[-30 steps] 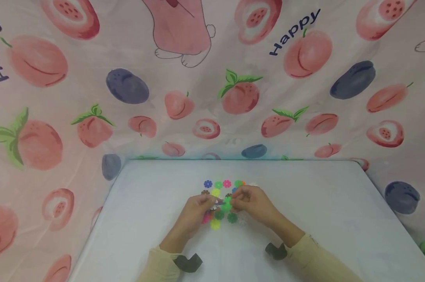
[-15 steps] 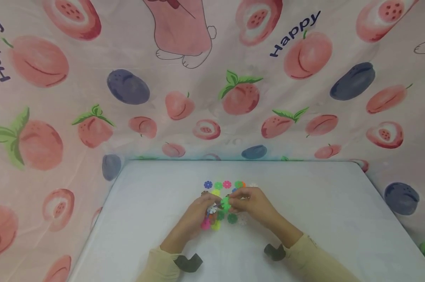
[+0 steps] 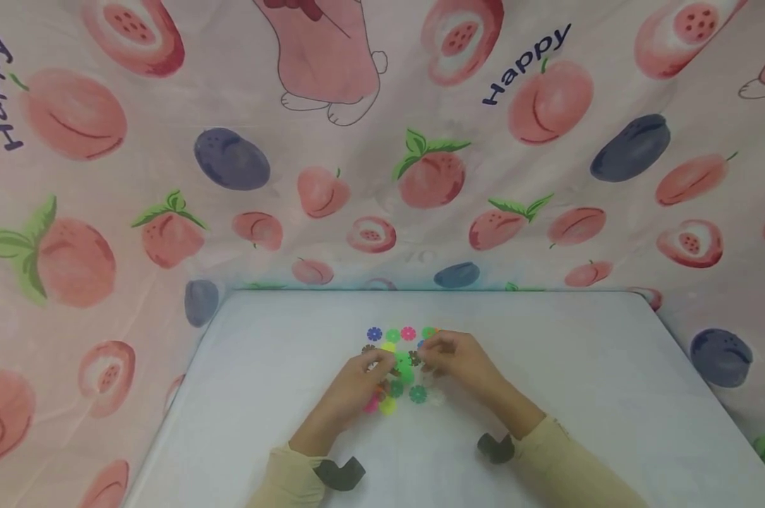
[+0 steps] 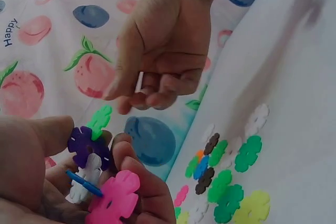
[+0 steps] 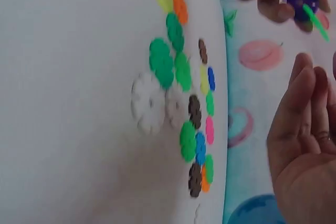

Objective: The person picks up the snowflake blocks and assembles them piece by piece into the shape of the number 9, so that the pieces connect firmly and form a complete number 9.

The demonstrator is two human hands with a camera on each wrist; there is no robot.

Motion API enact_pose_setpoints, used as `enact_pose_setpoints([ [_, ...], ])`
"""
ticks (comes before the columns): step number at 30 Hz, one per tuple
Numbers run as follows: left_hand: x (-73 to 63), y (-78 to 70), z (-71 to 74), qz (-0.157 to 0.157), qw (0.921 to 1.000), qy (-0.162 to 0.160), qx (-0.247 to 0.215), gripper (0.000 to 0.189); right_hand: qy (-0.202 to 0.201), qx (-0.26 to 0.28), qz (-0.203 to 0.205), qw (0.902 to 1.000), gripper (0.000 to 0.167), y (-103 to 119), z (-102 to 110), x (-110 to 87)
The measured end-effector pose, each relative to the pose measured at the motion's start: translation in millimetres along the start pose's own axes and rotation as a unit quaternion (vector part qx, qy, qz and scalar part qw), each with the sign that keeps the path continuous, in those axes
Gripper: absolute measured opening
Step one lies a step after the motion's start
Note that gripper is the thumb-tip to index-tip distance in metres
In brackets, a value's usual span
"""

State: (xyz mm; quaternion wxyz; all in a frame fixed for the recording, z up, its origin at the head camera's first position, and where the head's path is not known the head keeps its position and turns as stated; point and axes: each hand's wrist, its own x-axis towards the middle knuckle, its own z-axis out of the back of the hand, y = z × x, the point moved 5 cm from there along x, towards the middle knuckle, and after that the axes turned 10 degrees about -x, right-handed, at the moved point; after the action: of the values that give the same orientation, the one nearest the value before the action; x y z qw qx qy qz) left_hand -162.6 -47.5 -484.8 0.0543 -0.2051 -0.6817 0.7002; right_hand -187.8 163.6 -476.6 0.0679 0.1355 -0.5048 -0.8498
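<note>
My left hand (image 3: 353,381) holds a chain of interlocking snowflake discs above the table. In the left wrist view the chain shows a pink disc (image 4: 114,199), a blue one (image 4: 84,183) seen edge-on, a white one (image 4: 90,174), a purple one (image 4: 86,148) and a bright green disc (image 4: 100,123) at the far end. My right hand (image 3: 461,361) is a little apart from the green end, its fingers loosely bent with no disc visible in them. In the right wrist view, its fingers (image 5: 294,98) point toward the chain.
Loose snowflake discs lie on the white table (image 3: 281,353) under and between the hands, among them a yellow one (image 4: 252,208), a dark green one (image 3: 417,394) and a clear white one (image 5: 148,103). A fruit-printed cloth (image 3: 357,176) hangs behind the table.
My right hand has let go of the bright green disc and drawn slightly right. The green disc stays on the chain in my left hand.
</note>
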Motion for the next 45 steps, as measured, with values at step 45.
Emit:
enact_pose_setpoints([
  [45,3.0,7.6,-1.0,0.051,0.9880,0.031,-0.143,0.023,-0.005,-0.263,-0.051,0.9634,0.016,-35.8,7.1,26.5],
])
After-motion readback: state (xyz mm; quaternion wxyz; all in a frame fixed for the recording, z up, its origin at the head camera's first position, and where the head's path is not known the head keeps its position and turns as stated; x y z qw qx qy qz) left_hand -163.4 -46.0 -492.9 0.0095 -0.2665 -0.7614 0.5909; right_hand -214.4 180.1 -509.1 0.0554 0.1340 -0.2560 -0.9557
